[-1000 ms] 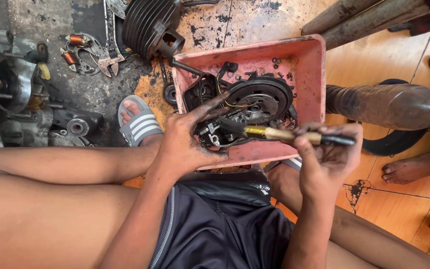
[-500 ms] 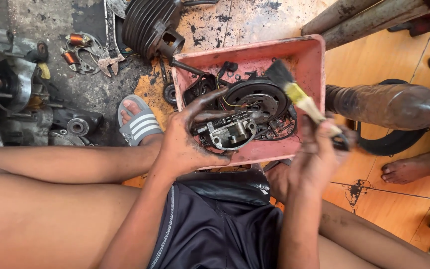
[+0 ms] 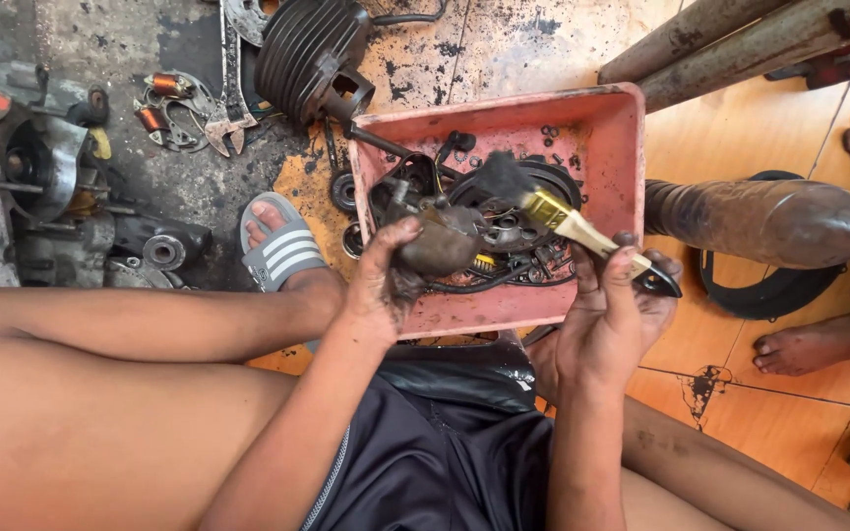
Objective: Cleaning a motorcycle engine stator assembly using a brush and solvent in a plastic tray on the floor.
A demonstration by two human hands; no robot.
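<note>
Left hand (image 3: 386,280) has its grip closed round a grimy metal engine part (image 3: 442,243), holding it just above the near-left side of the pink tray (image 3: 622,138). Right hand (image 3: 612,315) is wrapped tight on the paintbrush (image 3: 568,224), near the tray's right edge. The brush's long axis slants up-left, bristles (image 3: 504,179) just beyond the part, over the tray's middle.

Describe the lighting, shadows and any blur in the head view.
Head view: even daylight, soft shadows only; no strong glare on the orange tiles. The paintbrush in the right hand shows slight motion blur at its bristles; the greasy part in the left hand and the pink tray stay sharp. Edges look mildly wide-angle stretched.
</note>
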